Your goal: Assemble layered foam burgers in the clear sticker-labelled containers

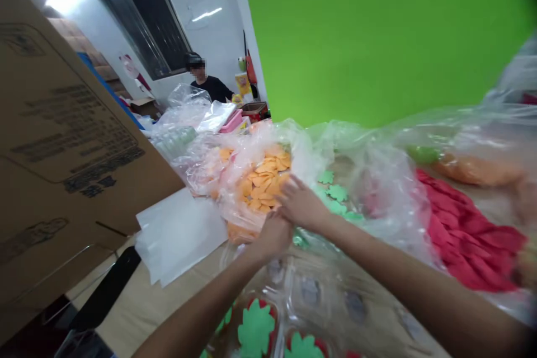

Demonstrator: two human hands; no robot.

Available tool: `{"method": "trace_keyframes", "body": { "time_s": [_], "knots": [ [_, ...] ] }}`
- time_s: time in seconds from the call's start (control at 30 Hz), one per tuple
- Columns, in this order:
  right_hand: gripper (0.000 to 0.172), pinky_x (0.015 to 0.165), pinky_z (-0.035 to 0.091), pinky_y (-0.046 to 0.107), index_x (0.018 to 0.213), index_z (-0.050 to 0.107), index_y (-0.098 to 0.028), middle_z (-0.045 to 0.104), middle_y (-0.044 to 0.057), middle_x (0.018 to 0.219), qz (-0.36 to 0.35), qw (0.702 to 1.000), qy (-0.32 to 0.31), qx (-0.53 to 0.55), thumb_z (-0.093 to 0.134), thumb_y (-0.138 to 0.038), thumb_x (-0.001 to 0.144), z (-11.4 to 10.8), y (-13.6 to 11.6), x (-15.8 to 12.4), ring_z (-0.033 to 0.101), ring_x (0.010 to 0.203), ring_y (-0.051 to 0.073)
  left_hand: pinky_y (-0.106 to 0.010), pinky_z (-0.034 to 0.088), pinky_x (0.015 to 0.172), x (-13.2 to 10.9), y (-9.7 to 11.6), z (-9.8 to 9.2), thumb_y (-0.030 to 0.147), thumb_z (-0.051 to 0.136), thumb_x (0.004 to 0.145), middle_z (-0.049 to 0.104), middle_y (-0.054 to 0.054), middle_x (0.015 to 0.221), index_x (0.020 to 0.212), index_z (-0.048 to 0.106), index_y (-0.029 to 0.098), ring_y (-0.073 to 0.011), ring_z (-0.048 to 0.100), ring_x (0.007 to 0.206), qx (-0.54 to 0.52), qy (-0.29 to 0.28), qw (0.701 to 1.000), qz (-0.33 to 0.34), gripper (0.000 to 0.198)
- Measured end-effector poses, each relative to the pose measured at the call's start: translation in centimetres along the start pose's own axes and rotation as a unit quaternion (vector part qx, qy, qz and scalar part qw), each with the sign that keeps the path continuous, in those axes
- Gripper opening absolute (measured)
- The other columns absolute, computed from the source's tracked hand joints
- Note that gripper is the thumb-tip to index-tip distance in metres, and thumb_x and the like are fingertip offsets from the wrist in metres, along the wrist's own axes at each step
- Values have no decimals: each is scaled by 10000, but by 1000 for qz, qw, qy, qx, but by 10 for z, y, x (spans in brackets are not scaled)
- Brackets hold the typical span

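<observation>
My right hand reaches over the edge of a heap of orange petal-shaped pieces in a clear plastic bag. Its fingers look stretched out and apart, though blurred, and I see nothing held. Just below, close against it, is my left hand; its fingers are mostly hidden, so their grip cannot be made out. Green leaf-shaped pieces lie beside my right hand. Under my forearms sits a clear plastic tray with compartments; a green leaf-shaped piece rests over red in one near compartment.
A large cardboard box stands at left, near white sheets. Red pieces fill a bag at right, by a blurred hand. A green panel rises behind. Another person sits at the far end.
</observation>
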State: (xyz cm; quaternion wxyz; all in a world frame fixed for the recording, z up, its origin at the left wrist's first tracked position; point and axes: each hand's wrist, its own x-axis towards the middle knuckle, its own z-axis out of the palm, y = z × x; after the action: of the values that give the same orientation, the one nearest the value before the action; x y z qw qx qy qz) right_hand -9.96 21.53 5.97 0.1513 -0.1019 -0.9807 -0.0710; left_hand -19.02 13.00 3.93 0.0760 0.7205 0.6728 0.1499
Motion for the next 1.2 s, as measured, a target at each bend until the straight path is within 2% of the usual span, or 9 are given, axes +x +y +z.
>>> {"method": "trace_keyframes", "body": {
  "time_s": [0.1,0.23,0.33,0.43,0.57,0.73,0.87,1.03,1.2],
  "knots": [
    [232,931,325,479,879,655,-126,658,133,908,93,994,-48,-21,441,-199,828,20,42,-22,590,906,252,-300,389,946,-5,-14,-3,205,467,833,467,-48,1296,1141,529,229,-172,464,1147,-40,-78,995,46,315],
    [262,678,457,382,785,676,-176,670,93,755,163,979,-124,-25,431,-253,838,19,75,-49,630,755,237,-220,459,828,16,-74,-30,319,380,866,615,20,1119,1075,578,278,-129,583,981,-70,-111,991,17,290],
    [210,554,440,349,727,682,-145,660,131,708,209,965,-153,-40,543,-297,771,6,71,-27,628,659,265,-350,438,860,44,-126,-35,321,324,871,568,-117,1160,1173,497,160,-224,558,1024,-34,-68,994,-79,383],
    [168,615,421,388,771,672,-108,639,199,823,212,967,-132,-45,559,-231,758,-1,54,24,603,774,315,-473,274,987,67,-153,-19,432,580,706,284,-167,1390,1303,329,174,-346,266,1264,7,-57,992,-112,697],
    [216,820,365,340,928,638,-176,620,111,995,118,986,-112,33,487,-283,818,15,40,74,550,952,235,-548,140,1014,85,-158,10,497,718,497,64,-122,1462,1337,249,235,-401,-7,1304,36,-99,989,-102,997],
    [228,652,398,260,824,655,-154,668,83,825,133,972,-159,109,469,-285,807,50,62,52,601,778,194,-403,247,1022,95,-173,6,501,652,600,234,-108,1413,1252,391,214,-317,148,1308,48,-119,989,-70,759],
    [277,608,389,234,843,641,-168,671,57,835,167,963,-159,142,386,-274,846,55,77,29,596,730,161,-341,283,1005,89,-172,-1,380,595,696,342,-92,1349,1223,413,205,-250,306,1250,59,-106,991,-47,584],
    [261,661,375,266,767,633,-157,664,85,803,164,963,-154,148,406,-270,832,55,71,31,589,758,197,-470,233,1008,79,-157,11,434,592,696,227,-66,1420,1257,377,293,-332,162,1299,71,-90,993,-43,616],
    [277,680,377,258,750,624,-152,649,89,796,160,964,-151,150,387,-260,844,54,69,30,585,765,187,-310,243,1026,96,-186,-9,455,306,862,336,-73,1374,1300,325,220,-194,278,1272,71,-51,993,-83,497]
  ]
}}
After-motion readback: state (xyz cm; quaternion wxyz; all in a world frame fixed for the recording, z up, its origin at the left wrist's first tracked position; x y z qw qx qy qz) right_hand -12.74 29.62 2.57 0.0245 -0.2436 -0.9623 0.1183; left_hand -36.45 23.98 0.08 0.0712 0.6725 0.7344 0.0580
